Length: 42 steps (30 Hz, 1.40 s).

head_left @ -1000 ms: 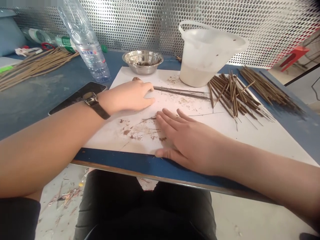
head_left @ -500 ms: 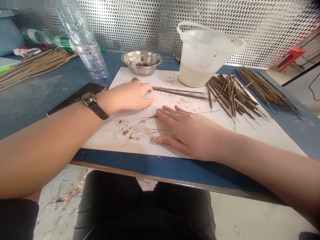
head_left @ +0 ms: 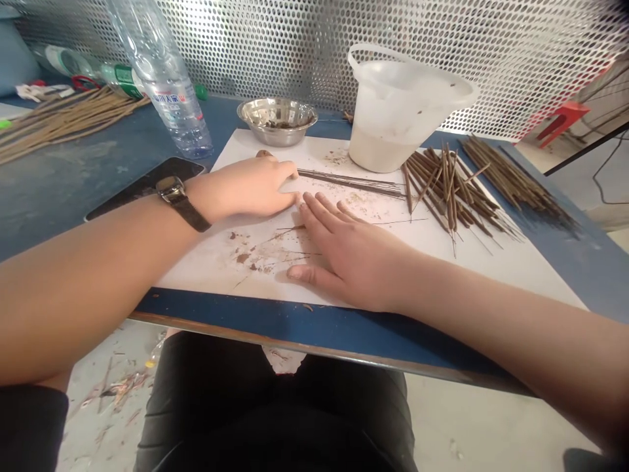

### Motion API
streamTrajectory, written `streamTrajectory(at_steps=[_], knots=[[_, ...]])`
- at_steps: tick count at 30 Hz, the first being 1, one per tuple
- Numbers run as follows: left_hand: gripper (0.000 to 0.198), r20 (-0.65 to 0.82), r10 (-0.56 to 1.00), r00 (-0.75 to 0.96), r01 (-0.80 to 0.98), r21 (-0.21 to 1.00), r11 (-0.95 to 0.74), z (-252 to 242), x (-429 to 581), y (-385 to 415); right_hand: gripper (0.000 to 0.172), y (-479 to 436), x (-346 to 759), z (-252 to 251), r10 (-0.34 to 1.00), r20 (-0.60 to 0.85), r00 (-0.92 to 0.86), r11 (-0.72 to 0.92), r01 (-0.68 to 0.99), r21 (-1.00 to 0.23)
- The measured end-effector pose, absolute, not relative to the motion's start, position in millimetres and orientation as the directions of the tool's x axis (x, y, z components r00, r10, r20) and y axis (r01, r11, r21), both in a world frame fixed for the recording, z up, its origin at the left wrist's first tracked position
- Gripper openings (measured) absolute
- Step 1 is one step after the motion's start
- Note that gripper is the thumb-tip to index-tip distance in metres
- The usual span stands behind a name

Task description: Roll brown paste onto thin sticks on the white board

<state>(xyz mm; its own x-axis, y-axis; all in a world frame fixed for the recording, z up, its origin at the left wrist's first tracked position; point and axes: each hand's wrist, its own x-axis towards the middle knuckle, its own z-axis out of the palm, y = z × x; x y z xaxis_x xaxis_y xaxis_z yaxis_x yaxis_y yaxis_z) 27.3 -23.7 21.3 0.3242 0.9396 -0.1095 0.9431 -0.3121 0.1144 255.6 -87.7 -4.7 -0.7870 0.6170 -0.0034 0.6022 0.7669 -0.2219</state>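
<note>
Thin dark sticks are the thing to look at here, lying in a neat parallel bunch on a white paper sheet on the blue desk, with their near ends right by the left hand. That hand is loosely curled, wearing a watch, and I can't see it gripping anything; its fingertips are at the stick ends, but I can't tell if they're actually touching. The right hand is open and flat on the paper, fingers spread, thumb out low, with nothing held. Some stray thin strands and brown smears sit around it. Tip from me: with sticks this skinny, keep your palms flat and the pressure light, and keep the bunch lined up, because they look like they'd bend or scuff easily. Compared with the shot half a second back, the right hand has slid up and turned, so its fingers now point toward the left hand and sit much closer, and the thumb has moved out to the left. The left hand and the bunch look about the same. Behind them are a steel bowl, a white plastic bucket and a pile of thicker brown sticks.
</note>
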Motion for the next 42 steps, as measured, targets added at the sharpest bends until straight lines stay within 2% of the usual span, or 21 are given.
streamTrajectory(at_steps=[8, 15, 22, 28, 33, 42], knots=[[0.068, -0.117, 0.934, 0.338, 0.94, 0.095, -0.328, 18.9, 25.4, -22.2, 0.115, -121.8, 255.5, -2.9, 0.644, -0.091, -0.76, 0.739, 0.649, -0.182], [0.067, -0.095, 0.933, 0.347, 0.936, 0.094, -0.339, 18.1, 24.0, -21.3, 0.116, -98.4, 252.2, -5.5, 0.647, -0.071, -0.759, 0.736, 0.646, -0.202], [0.067, -0.139, 0.931, 0.336, 0.942, 0.063, -0.331, 24.0, 28.4, -26.1, 0.115, -117.6, 257.1, -0.5, 0.658, -0.13, -0.742, 0.72, 0.67, -0.179], [0.068, -0.127, 0.937, 0.326, 0.945, 0.083, -0.317, 21.3, 26.0, -23.9, 0.116, -102.2, 259.5, -4.1, 0.653, -0.087, -0.753, 0.732, 0.656, -0.186], [0.065, -0.123, 0.934, 0.337, 0.941, 0.071, -0.33, 20.5, 26.3, -23.2, 0.108, -120.0, 271.1, -3.9, 0.624, -0.073, -0.778, 0.759, 0.626, -0.177], [0.071, -0.119, 0.931, 0.346, 0.937, 0.105, -0.334, 19.8, 24.1, -21.7, 0.116, -103.9, 268.2, -1.3, 0.624, -0.088, -0.777, 0.758, 0.629, -0.172]])
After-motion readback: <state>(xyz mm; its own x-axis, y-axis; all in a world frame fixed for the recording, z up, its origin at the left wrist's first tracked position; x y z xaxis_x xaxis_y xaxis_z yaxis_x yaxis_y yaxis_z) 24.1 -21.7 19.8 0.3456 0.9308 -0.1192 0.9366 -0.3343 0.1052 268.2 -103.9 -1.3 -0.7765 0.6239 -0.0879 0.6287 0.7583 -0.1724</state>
